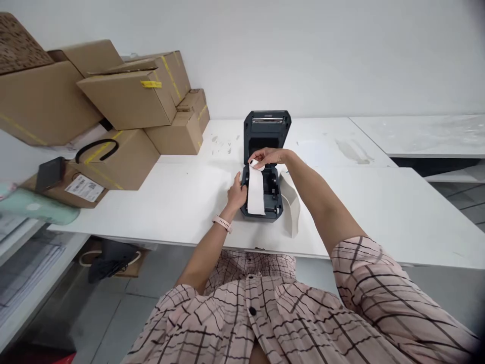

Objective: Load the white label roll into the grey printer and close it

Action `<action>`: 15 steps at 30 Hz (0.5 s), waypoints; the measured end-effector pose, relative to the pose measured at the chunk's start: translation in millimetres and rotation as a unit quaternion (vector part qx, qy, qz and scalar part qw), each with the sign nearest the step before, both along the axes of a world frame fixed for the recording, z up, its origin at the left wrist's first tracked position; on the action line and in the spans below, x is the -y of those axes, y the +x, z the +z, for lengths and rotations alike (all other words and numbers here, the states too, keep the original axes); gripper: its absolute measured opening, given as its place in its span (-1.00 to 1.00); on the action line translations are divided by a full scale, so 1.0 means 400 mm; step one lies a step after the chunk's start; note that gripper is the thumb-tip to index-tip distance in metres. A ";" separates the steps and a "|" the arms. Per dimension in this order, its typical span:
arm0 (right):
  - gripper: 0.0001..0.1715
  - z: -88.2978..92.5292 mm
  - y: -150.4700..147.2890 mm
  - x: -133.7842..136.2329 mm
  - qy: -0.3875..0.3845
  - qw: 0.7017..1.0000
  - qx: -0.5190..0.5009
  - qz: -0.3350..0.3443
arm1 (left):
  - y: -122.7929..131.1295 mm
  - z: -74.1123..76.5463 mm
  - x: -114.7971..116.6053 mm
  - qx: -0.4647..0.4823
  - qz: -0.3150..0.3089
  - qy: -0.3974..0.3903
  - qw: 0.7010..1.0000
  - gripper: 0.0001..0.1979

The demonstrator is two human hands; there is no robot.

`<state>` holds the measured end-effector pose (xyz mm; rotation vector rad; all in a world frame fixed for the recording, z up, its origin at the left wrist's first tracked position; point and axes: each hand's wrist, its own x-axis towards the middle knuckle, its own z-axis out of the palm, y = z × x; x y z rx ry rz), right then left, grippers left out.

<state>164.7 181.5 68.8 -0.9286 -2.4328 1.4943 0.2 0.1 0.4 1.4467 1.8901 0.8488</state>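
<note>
Several boxes (129, 101), white table (189, 197), right hand (270, 155) pinching paper roll (255, 177), left hand (237, 194) against printer (269, 189), grip unclear

Behind the fingers (238, 181) of the left hand (235, 196), at the wrist, the person wears a pale pink band (222, 223) with a row of small dark marks. Farther back from the fingers of the left hand and the right hand (270, 155) come the loose sleeves (366, 265) of a pale pink garment (223, 308), leaving the forearms bare. Uneven black lines check the fabric; round dark buttons (252, 311) run down its front, well back from all the fingers.
</note>
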 end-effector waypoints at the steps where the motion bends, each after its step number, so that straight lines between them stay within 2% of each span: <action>1: -0.30 -0.004 0.000 -0.003 -0.010 1.000 -0.008 -0.005 | 0.000 0.001 0.000 0.000 0.001 -0.002 1.000 -0.29; 6: -0.30 -0.015 -0.006 -0.002 -0.031 0.999 -0.026 -0.014 | 0.000 0.008 0.000 0.000 0.001 -0.007 1.000 -0.32; 10: -0.27 0.034 0.015 0.044 -0.020 0.998 -0.052 0.024 | -0.004 0.004 -0.001 -0.002 0.002 0.001 1.000 -0.33; 12: -0.26 0.079 0.067 0.095 -0.008 0.992 -0.109 0.059 | -0.008 -0.004 -0.003 -0.002 0.002 0.001 1.000 -0.35; 15: -0.27 0.141 0.218 0.214 0.055 0.978 -0.195 0.056 | -0.012 -0.019 -0.007 0.027 0.002 0.026 0.999 -0.36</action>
